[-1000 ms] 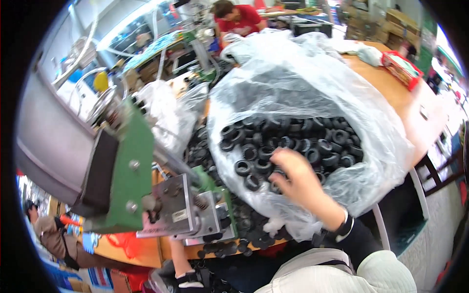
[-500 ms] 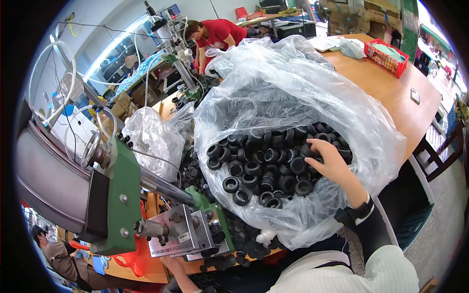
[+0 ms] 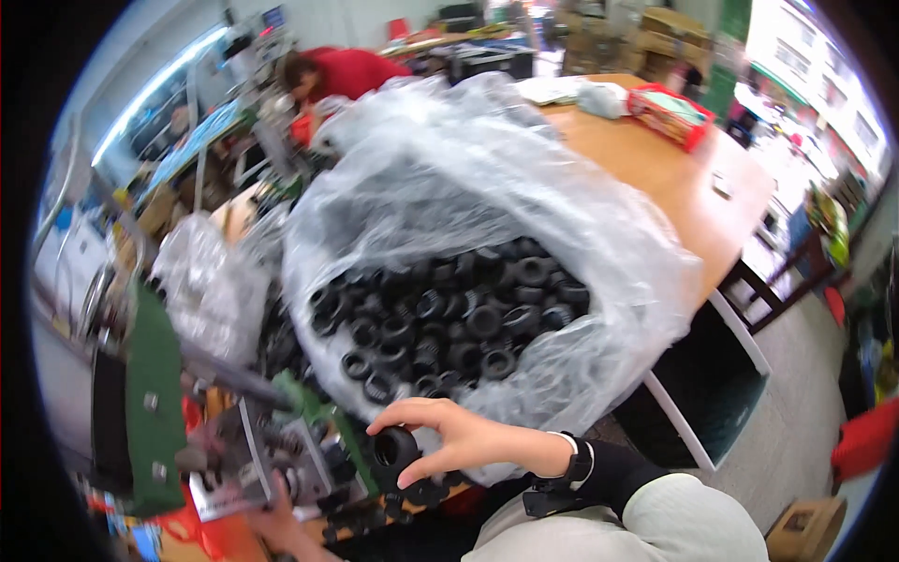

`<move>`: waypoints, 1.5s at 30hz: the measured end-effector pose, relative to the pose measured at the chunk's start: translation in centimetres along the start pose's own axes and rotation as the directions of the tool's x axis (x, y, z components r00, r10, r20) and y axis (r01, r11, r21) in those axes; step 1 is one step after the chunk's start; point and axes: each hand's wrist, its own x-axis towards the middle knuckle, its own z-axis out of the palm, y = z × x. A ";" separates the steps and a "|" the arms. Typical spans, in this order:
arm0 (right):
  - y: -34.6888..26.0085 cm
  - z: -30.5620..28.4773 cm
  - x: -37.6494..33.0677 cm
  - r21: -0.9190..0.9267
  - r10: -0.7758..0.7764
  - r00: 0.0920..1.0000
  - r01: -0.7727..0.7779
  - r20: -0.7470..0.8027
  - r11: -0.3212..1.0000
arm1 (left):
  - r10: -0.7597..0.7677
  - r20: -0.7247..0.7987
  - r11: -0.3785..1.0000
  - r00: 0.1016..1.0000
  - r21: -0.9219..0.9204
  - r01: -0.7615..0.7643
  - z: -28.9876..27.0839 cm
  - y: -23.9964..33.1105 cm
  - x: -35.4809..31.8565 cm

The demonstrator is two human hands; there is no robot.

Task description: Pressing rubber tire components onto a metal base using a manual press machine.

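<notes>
Far left there's a green machine [image 3: 154, 403] w/ a metal fixture [image 3: 272, 459] bolted on the front, kinda blurry. Left hand [image 3: 281, 520] sits low under that fixture, only partly in frame — can't tell if it's open or closed or holding anything.

Just right of the fixture, the right hand [image 3: 459, 440] has thumb and fingers curled round one black ring [image 3: 395, 448], pinched at its outer wall, right next to the fixture and below the bag's front edge. A few more loose rings lie under the hand.

Handling-wise, imo: looks like a small rubber/plastic bushing, so light, a bit grippy, not fragile. Thick wall = fairly stiff. Best hold is across the outside diameter like it's held now, leaving the hole free.

Middle to right — a big clear plastic bag [image 3: 581, 244] full of the same black rings, slumped on a wooden table [image 3: 684, 187]. Bag's soft and floppy, would shift if bumped. Red basket [image 3: 670, 112] at the table's far end, and another person in red [image 3: 351, 70] working further back.
</notes>
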 end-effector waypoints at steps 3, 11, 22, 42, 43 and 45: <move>0.8 3.3 1.9 -0.120 -0.167 0.986 0.166 -0.001 0.979 | 0.174 -0.083 0.956 0.981 -0.225 -0.189 1.8 0.8 -2.2; 3.0 10.6 8.2 -0.321 -0.301 0.953 0.271 -0.046 0.907 | -0.222 -0.407 0.973 0.886 -0.157 0.171 -4.4 -9.8 -9.9; 1.3 9.3 6.6 -0.296 -0.319 0.948 0.305 0.001 0.905 | 0.353 0.057 0.928 0.934 0.110 -0.357 2.5 -14.1 1.7; 9.6 -7.5 0.8 -0.801 -0.059 0.869 -0.424 -0.491 0.422 | 0.184 0.045 0.810 0.982 -0.573 -0.125 4.9 -17.8 3.6; 8.9 -8.3 -0.1 -0.718 -0.083 0.851 -0.380 -0.519 0.583 | -0.133 0.124 0.738 0.983 -0.650 0.182 5.4 -7.8 1.3; 7.1 -6.8 0.1 -0.571 -0.118 0.856 -0.227 -0.504 0.789 | -0.032 -0.063 0.763 0.997 -0.646 -0.016 1.9 -7.4 0.6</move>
